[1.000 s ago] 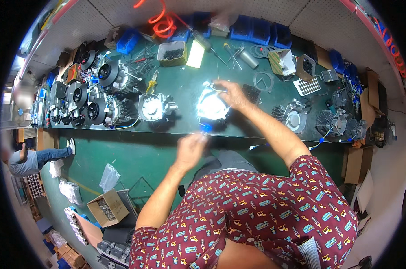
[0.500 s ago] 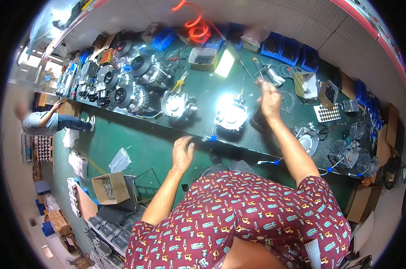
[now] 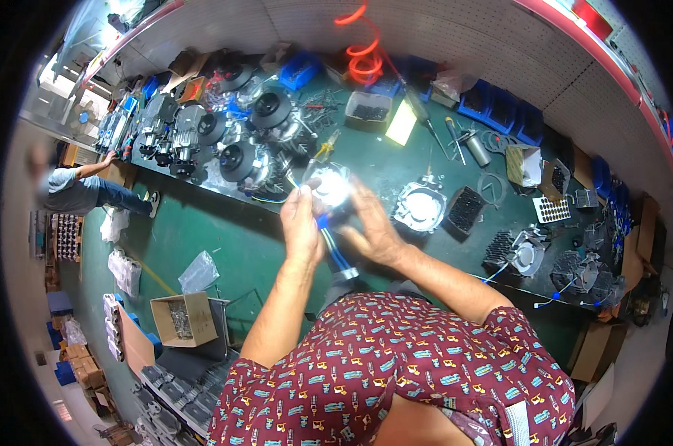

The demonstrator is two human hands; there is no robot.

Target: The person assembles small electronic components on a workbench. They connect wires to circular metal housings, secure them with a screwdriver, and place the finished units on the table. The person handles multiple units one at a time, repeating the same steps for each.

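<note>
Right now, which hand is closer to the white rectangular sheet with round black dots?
Right. The right hand is to the left of the dotted sheet; the left hand is farther left, beyond the right hand.

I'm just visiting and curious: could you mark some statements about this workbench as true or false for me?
1. The left hand and right hand are at the same metal housing. True.
2. The coiled hose lies on the floor. False: the orange coil hangs at the back of the bench.
3. Yellow-handled pliers lie beyond that housing. True.
4. The row of bins is red. False: they are blue bins.
5. Another person is at far left. True.
</note>
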